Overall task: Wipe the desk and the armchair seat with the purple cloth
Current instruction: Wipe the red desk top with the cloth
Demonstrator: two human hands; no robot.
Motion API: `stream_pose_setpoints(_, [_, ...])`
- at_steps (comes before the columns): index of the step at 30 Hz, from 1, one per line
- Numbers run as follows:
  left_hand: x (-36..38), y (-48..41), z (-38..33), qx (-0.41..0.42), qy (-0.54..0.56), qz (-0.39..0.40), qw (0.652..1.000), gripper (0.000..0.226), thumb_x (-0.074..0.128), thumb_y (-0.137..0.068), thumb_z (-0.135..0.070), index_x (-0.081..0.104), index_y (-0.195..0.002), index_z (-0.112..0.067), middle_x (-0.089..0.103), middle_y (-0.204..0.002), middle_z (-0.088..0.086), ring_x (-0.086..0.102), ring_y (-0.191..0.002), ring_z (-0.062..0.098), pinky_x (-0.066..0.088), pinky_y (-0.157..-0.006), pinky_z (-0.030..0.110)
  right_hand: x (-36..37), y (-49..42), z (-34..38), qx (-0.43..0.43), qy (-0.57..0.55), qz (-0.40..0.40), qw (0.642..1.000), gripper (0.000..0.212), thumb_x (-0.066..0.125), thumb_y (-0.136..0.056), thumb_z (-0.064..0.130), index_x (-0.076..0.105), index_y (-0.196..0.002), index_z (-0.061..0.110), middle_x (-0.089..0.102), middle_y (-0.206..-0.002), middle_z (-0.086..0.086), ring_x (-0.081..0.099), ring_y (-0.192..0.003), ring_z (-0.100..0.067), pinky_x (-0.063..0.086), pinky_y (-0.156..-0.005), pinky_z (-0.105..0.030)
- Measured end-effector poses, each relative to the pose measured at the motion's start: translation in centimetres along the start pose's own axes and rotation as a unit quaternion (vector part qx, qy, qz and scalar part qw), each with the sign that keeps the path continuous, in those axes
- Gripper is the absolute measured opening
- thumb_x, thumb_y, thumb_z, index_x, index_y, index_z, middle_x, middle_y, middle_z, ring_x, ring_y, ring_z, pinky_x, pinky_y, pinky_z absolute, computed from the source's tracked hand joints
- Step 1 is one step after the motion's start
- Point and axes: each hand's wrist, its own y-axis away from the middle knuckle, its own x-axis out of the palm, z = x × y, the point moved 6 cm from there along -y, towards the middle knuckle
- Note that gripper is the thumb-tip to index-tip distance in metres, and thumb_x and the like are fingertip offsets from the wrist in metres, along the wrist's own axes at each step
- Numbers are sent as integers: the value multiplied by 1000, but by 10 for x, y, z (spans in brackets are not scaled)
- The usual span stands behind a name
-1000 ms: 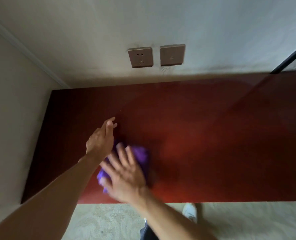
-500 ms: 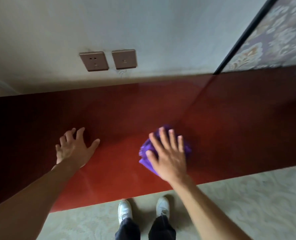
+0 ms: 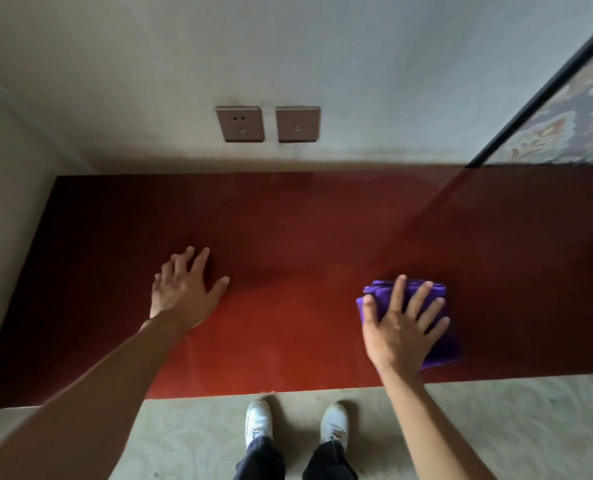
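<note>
The red-brown desk runs across the view against the wall. A folded purple cloth lies on its right front part. My right hand presses flat on the cloth, fingers spread, covering most of it. My left hand rests flat on the bare desk top to the left, fingers apart, holding nothing. No armchair is in view.
Two brown wall sockets sit on the wall above the desk's back edge. A patterned panel with a black frame stands at the back right. A side wall borders the desk's left end. My white shoes stand on pale carpet below.
My right hand has slid the purple cloth from beside my left hand to the right along the desk. My left hand stays planted on the desk.
</note>
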Motion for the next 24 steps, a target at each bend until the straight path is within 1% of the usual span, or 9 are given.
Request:
stream_pose_setpoints(3, [-2,-5,9,5,12,13,1000,72,36,-91,-70,29,-155,-37,29,-162,0,31,-142,31,38,-108,54,6,53,93,-135,-38,-4,990,79,39,-91,69,39,-155,23,27,-164,-23,21,-149,-50,10,-119,-67])
stream_pose_setpoints(7, [-2,-9,12,1,47,45,998,64,40,-94,-62,31,-154,-40,25,-164,-5,27,-144,28,36,-112,54,26,144,184,-352,-91,31,931,61,35,-100,58,37,-155,32,20,-168,-12,13,-154,-42,13,-121,-62])
stream_pose_setpoints(9, [-5,-6,11,0,67,53,996,63,43,-96,-57,34,-154,-35,24,-165,-1,23,-148,30,28,-117,54,25,153,193,-388,-99,34,916,55,39,-101,45,36,-155,34,22,-168,-9,18,-154,-38,21,-120,-59])
stream_pose_setpoints(11, [-16,9,-1,49,75,-16,996,56,47,-95,-51,53,-143,-24,42,-154,9,37,-141,34,32,-114,52,14,134,179,-346,-118,14,931,64,52,-93,36,38,-155,28,33,-164,-14,31,-149,-38,34,-114,-54])
stream_pose_setpoints(13, [-23,34,-25,143,59,-106,982,44,48,-90,-50,68,-118,-21,62,-123,6,57,-116,33,46,-96,47,1,105,153,-255,-113,-17,960,75,68,-82,46,48,-148,17,52,-145,-20,50,-132,-40,44,-102,-51])
stream_pose_setpoints(15, [-11,56,-50,201,30,-86,975,46,45,-91,-56,67,-112,-22,64,-108,0,61,-103,28,48,-87,43,-6,87,134,-186,-68,-5,980,81,75,-68,66,66,-128,11,69,-112,-14,63,-101,-36,45,-87,-47])
stream_pose_setpoints(17, [4,66,-61,166,19,-19,986,61,38,-90,-66,60,-123,-19,63,-114,0,59,-109,25,46,-92,42,-5,81,130,-167,-35,78,982,71,70,-64,77,71,-104,18,74,-95,-6,67,-91,-31,43,-82,-43])
stream_pose_setpoints(21, [13,67,-61,71,81,63,992,77,34,-85,-78,53,-133,-22,59,-128,3,54,-122,26,41,-103,41,-3,69,140,-173,-207,299,915,49,76,-74,60,72,-90,15,77,-89,-4,72,-90,-27,51,-74,-36])
stream_pose_setpoints(24, [-2,60,-64,33,229,135,964,68,36,-77,-87,66,-88,-27,66,-92,4,65,-96,27,48,-80,35,-34,59,142,-168,-356,367,843,34,85,-72,40,68,-82,12,73,-78,3,68,-75,-14,52,-69,-36])
